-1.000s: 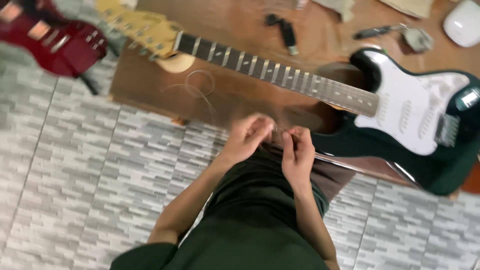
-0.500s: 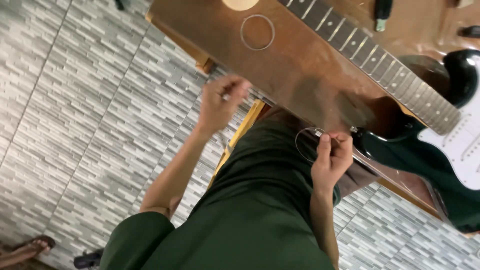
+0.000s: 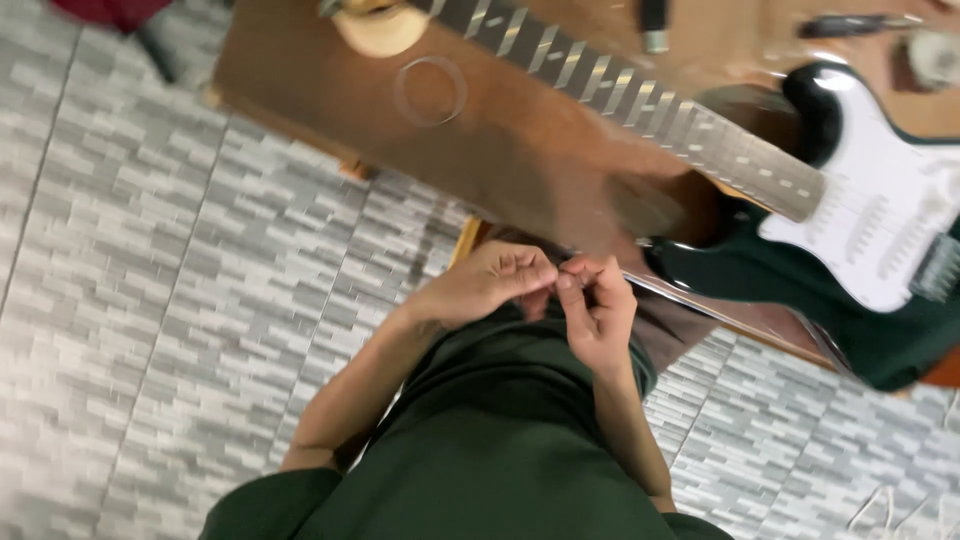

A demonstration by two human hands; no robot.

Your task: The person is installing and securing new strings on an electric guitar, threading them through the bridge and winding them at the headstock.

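Note:
My left hand (image 3: 488, 285) and my right hand (image 3: 600, 308) meet in front of my chest, just below the table's near edge. Their fingertips are pinched together on a thin guitar string that is barely visible between them. Above them, a black electric guitar (image 3: 780, 275) with a white pickguard lies on the brown wooden table (image 3: 300, 75). Its fretted neck (image 3: 620, 100) runs up to the left, towards a pale headstock (image 3: 380, 25). A second coiled string (image 3: 430, 90) lies on the table beside the neck.
Grey tiled floor (image 3: 150, 300) surrounds the table. Part of a red guitar (image 3: 110, 10) shows at the top left. Small dark tools (image 3: 652, 20) lie at the table's far side. Loose wire (image 3: 890, 505) lies on the floor at the bottom right.
My hands were apart half a second ago, the right holding a coiled string. They have come together, pinching at one point. The view has shifted, showing more of the guitar body.

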